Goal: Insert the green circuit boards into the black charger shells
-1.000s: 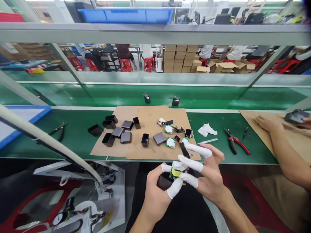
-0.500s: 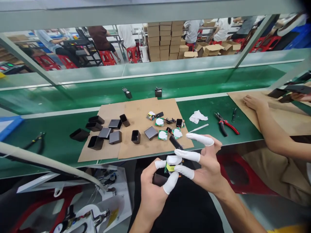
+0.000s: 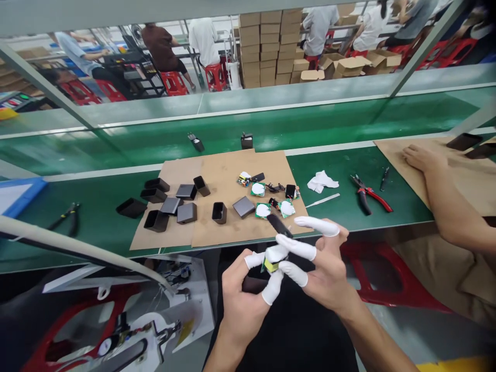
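Note:
Just off the table's front edge, my left hand (image 3: 241,299) is closed around a small circuit board (image 3: 271,266) with a yellow-wrapped part, and a dark casing (image 3: 253,284) shows inside its grip. My right hand (image 3: 329,271) pinches the same board from the other side, its upper fingers stretched out. White finger covers are on the fingertips of both hands. A black flat piece (image 3: 278,225) sticks up beyond the fingers; whether it joins the board cannot be seen. On the cardboard (image 3: 211,237) beyond are several boards with white pads (image 3: 263,210) and dark empty casings (image 3: 219,212).
Right of the cardboard lie a crumpled white cloth (image 3: 322,181), a flat strip (image 3: 323,200), red-handled pliers (image 3: 370,195) and a small dark tool (image 3: 384,179). Two plug adapters (image 3: 247,140) stand at the back. At right, a co-worker's arm (image 3: 445,186) rests on another cardboard sheet. Cutters (image 3: 70,219) lie left.
My view has shifted slightly, so the table sits a little higher. Both hands keep their hold on the board, almost unmoved. The co-worker's other hand and the dark piece it held have left view.

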`<state>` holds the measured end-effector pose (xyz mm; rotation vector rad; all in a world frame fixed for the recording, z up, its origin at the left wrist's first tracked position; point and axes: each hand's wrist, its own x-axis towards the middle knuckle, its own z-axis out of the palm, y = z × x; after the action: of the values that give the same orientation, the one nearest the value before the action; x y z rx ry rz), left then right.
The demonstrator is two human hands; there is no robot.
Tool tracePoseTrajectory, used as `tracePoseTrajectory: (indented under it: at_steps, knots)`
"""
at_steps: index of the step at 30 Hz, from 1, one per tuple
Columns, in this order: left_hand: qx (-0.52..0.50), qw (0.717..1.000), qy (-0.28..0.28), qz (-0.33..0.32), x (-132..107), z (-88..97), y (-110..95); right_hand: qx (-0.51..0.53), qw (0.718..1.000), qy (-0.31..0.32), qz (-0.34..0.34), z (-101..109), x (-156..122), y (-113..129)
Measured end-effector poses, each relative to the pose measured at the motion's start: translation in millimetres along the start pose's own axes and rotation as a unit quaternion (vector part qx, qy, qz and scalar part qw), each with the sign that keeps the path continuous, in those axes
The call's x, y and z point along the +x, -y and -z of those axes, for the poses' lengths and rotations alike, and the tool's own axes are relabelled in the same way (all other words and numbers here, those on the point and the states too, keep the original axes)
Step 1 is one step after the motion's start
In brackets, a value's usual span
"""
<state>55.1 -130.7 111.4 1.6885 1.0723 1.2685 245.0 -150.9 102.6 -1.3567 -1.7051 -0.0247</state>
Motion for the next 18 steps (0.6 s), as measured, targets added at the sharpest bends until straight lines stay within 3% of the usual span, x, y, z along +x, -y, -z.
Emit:
tracePoseTrajectory:
  at_steps: [5, 8, 11, 13, 14, 15, 18]
  knots:
    - [-0.039, 0.998, 0.048, 0.03, -6.9, 3.7, 0.0, 0.035, 0.998, 0.06, -0.003, 8.0, 8.7, 0.6]
    - [-0.041, 0.997, 0.048, 0.036, -8.4, 2.0, 5.6, 0.037, 0.997, 0.063, -0.008, 3.6, 7.9, -1.2]
    - [0.0, 1.0, 0.017, 0.014, -7.8, -0.5, 12.0, 0.064, 0.997, -0.036, -0.027, -10.7, -1.2, -3.7]
    - [0.04, 0.999, -0.007, -0.005, -7.2, -1.3, 15.1, 0.134, 0.976, -0.148, -0.083, -22.4, -10.1, -4.6]
    - [0.058, 0.998, -0.017, -0.015, -7.1, -1.3, 16.4, 0.179, 0.96, -0.173, -0.127, -28.1, -14.7, -4.7]
    - [0.078, 0.996, -0.027, -0.028, -7.0, -1.1, 17.8, 0.228, 0.943, -0.164, -0.176, -33.3, -19.1, -4.6]
    - [0.179, 0.977, -0.047, -0.102, -7.7, 0.1, 23.6, 0.366, 0.884, -0.023, -0.29, -44.6, -29.0, -3.3]
